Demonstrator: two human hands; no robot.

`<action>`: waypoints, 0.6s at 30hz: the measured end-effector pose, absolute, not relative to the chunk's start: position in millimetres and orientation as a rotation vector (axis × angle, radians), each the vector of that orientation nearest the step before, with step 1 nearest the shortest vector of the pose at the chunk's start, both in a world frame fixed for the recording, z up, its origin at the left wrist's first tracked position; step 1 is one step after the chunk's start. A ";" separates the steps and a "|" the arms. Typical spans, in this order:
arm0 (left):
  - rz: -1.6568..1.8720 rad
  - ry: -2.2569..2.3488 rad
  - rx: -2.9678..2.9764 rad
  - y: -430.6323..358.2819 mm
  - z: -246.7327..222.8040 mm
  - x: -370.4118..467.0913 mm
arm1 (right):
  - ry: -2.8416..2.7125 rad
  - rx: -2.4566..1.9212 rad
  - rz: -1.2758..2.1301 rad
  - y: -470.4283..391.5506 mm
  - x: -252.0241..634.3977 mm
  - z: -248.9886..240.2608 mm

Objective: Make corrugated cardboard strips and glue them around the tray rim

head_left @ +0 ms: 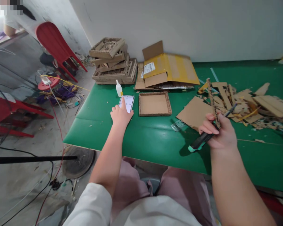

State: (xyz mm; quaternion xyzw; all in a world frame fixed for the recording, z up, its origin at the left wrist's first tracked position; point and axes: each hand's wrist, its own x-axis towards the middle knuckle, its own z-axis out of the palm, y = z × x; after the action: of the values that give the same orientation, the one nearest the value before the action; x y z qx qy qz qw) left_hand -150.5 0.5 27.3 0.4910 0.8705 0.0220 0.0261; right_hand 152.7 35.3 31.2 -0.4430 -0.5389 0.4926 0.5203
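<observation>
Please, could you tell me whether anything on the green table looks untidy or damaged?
Yes. At the right of the green table, torn cardboard scraps lie in a messy heap. The yellow box at the back looks crumpled, with one flap sticking up. At the back left, the cardboard trays are stacked crookedly.

A pale, plain wall (179, 25) runs behind the green counter (96, 125). Against it lies a cardboard box (181, 69) with yellow tape and a white label (149, 67). To the left, on a littered grey floor (25, 185), a red plastic chair (50, 39) leans back, and a second red chair (4, 110) is cut off at the edge. Between them, a low red stool (55, 83) carries a white object and cords, with purple cloth (49, 98) beneath. A black pole (33, 160) reaches a round dark base (76, 164). At upper left, another person's arm (10, 30) shows.
</observation>
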 end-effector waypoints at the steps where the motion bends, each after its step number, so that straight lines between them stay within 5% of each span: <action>1: 0.075 2.711 1.495 4.5 25.7 -148.8 | -1.186 -1.035 1.336 35.7 152.4 30.0; 9: 0.191 2.769 1.453 11.9 25.8 -145.8 | -0.890 -0.924 1.616 34.3 150.2 21.3; 12: 0.498 2.714 1.564 4.4 41.2 -135.7 | -0.845 -0.939 1.643 31.0 144.5 20.8; 15: 1.016 2.128 1.709 -6.4 55.7 -110.1 | -0.958 -0.982 1.644 24.6 133.9 22.8; 18: 1.134 1.364 1.518 -15.1 57.6 -79.9 | -1.071 -1.026 1.611 13.9 118.5 29.9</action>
State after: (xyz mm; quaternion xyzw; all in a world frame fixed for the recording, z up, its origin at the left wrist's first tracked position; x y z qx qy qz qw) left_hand -79.9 -15.1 57.6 0.5978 0.5374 0.4468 0.3926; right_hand 118.5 13.9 29.9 -0.4164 -0.4349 0.6539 0.4581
